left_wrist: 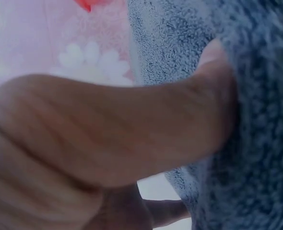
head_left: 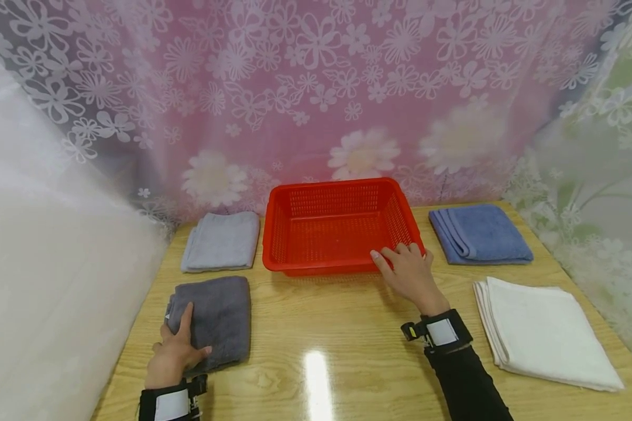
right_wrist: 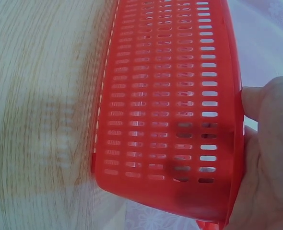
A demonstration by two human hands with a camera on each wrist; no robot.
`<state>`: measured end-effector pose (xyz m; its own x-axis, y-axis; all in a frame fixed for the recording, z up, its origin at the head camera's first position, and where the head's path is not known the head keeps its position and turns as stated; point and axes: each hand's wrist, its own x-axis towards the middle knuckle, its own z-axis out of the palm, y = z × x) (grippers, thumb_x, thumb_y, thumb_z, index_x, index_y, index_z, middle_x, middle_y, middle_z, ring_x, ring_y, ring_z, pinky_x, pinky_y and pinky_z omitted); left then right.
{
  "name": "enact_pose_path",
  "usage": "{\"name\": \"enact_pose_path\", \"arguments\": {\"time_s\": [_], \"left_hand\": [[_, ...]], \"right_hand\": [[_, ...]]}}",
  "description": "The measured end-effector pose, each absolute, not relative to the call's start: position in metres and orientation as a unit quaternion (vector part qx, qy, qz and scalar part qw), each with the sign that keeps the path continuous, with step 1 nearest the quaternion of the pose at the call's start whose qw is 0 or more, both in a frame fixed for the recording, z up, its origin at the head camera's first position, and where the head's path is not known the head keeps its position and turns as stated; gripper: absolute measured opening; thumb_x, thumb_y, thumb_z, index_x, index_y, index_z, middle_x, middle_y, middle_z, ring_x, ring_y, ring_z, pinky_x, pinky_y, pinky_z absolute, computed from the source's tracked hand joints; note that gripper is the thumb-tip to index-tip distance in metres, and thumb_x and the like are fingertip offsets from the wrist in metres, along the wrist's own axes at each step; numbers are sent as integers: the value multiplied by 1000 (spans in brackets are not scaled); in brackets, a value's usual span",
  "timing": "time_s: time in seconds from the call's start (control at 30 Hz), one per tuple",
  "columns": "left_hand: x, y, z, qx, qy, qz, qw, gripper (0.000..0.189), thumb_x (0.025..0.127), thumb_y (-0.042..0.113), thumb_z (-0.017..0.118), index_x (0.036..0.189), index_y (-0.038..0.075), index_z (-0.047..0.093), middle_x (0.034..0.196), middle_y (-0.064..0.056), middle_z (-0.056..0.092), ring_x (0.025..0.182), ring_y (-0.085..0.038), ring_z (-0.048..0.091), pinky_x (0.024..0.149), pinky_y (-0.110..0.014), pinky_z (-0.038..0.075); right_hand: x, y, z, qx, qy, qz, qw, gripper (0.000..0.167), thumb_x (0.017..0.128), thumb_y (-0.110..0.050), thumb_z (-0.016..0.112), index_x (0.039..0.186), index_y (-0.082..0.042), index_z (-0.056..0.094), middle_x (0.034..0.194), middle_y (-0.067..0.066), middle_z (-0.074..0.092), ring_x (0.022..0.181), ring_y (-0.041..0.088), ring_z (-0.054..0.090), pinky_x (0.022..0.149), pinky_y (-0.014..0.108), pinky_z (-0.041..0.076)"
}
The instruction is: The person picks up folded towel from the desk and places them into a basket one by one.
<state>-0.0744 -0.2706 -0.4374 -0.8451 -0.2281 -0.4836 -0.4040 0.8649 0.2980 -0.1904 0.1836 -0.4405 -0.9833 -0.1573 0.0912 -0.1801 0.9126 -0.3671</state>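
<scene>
My left hand (head_left: 174,354) rests on the near left part of a folded dark grey towel (head_left: 223,321), its index finger laid straight over the top. In the left wrist view the thumb (left_wrist: 132,129) presses its tip into the pile. My right hand (head_left: 413,278) grips a red plastic basket (head_left: 326,271) by the rim at its near right corner. The right wrist view shows that hand (right_wrist: 271,143) at the rim, beside the slotted basket wall (right_wrist: 170,96). Nothing lies inside the basket.
A folded light grey towel (head_left: 223,241) lies left of the basket. On the right are a folded blue towel (head_left: 487,234) and, nearer, a folded white towel (head_left: 550,333). All sit on a wooden table (head_left: 316,321). A pink flowered curtain (head_left: 295,105) hangs close behind.
</scene>
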Motion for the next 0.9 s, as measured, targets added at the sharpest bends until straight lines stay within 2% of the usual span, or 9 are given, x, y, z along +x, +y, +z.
{"name": "enact_pose_path", "arguments": {"time_s": [0.2, 0.77, 0.9], "left_hand": [[-74, -267, -435, -183, 936, 196, 230, 104, 89, 33, 78, 161, 13, 6, 150, -52, 4, 126, -77, 29, 96, -79, 40], [-72, -263, -440, -187, 932, 201, 238, 103, 87, 36, 80, 161, 16, 11, 150, -53, 5, 125, -78, 29, 93, -81, 40], [-72, -261, -439, -187, 932, 198, 238, 103, 86, 37, 81, 161, 17, 13, 147, -54, 10, 124, -76, 31, 93, -80, 41]], "right_hand": [[-190, 183, -439, 90, -978, 187, 32, 59, 106, -51, 40, 138, -7, 63, 129, 26, 61, 119, 46, 43, 99, 73, 26], [-189, 183, -442, 89, -977, 189, 33, 58, 106, -51, 41, 138, -8, 62, 127, 25, 61, 118, 45, 43, 98, 71, 26], [-190, 184, -442, 89, -977, 190, 35, 59, 106, -52, 40, 138, -8, 62, 127, 25, 61, 119, 45, 43, 98, 70, 26]]}}
